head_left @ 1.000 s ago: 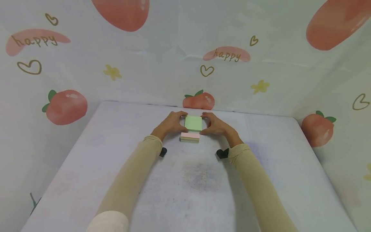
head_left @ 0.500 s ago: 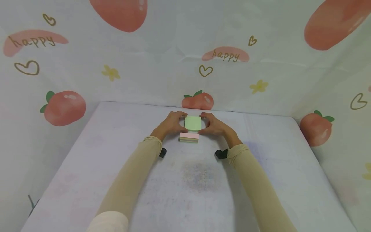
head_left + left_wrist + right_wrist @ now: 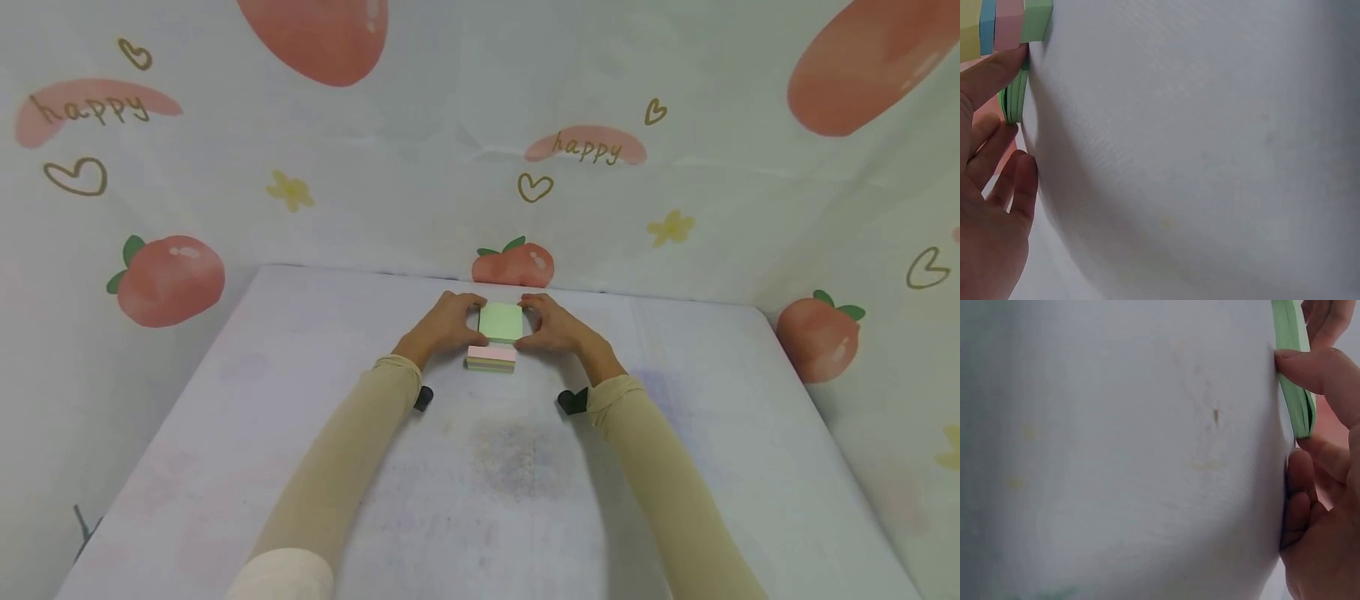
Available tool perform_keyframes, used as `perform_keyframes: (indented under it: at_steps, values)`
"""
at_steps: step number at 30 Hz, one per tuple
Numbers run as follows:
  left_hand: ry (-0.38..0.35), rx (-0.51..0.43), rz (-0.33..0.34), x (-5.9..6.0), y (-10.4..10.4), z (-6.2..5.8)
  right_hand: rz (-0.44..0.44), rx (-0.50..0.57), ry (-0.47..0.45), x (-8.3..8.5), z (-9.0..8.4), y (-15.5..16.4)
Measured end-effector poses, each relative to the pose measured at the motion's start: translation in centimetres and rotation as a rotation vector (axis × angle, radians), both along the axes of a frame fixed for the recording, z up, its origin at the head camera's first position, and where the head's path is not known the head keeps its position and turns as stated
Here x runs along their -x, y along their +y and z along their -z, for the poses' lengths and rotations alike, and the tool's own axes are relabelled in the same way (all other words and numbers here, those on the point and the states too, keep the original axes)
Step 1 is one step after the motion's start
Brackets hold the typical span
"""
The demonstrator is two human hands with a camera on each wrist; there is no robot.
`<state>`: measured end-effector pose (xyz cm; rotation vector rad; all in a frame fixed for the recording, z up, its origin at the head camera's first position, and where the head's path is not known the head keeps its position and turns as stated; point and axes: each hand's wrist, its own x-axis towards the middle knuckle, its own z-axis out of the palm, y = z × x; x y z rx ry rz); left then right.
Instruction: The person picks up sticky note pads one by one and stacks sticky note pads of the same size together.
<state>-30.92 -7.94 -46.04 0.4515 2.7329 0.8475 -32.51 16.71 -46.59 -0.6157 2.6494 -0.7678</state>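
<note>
A pale green pad of sticky notes [image 3: 500,322] lies flat near the far edge of the table. My left hand [image 3: 444,325] grips its left side, thumb at the near corner and fingertips at the far one. On the opposite side, my right hand [image 3: 561,327] holds it the same way. In the right wrist view, the layered edge of the green pad [image 3: 1297,403] shows between thumb and finger. Just in front lies a block of sticky notes [image 3: 491,359], pink on top with several coloured layers below. My left thumb is close beside that block [image 3: 1009,25] in the left wrist view.
The table [image 3: 517,533] has a white, faintly stained cover. A white curtain [image 3: 405,217] printed with peaches rises directly behind the far edge and along both sides. A black wrist-worn piece [image 3: 573,401] shows at my right cuff, and another [image 3: 423,398] at my left.
</note>
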Motion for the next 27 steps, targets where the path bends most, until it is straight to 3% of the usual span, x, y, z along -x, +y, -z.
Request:
perform_keyframes:
  at_steps: [11, 23, 27]
  values:
    - [0.008, 0.01, 0.022, -0.2, 0.2, -0.6, -0.005, -0.006, 0.03, 0.0, -0.2, 0.3]
    - [-0.015, 0.007, 0.008, -0.2, 0.0, -0.6, 0.035, 0.043, -0.12, -0.4, -0.9, 1.0]
    - [0.03, 0.008, -0.023, -0.2, -0.5, -0.8, 0.088, 0.068, -0.15, -0.5, -1.3, 1.4]
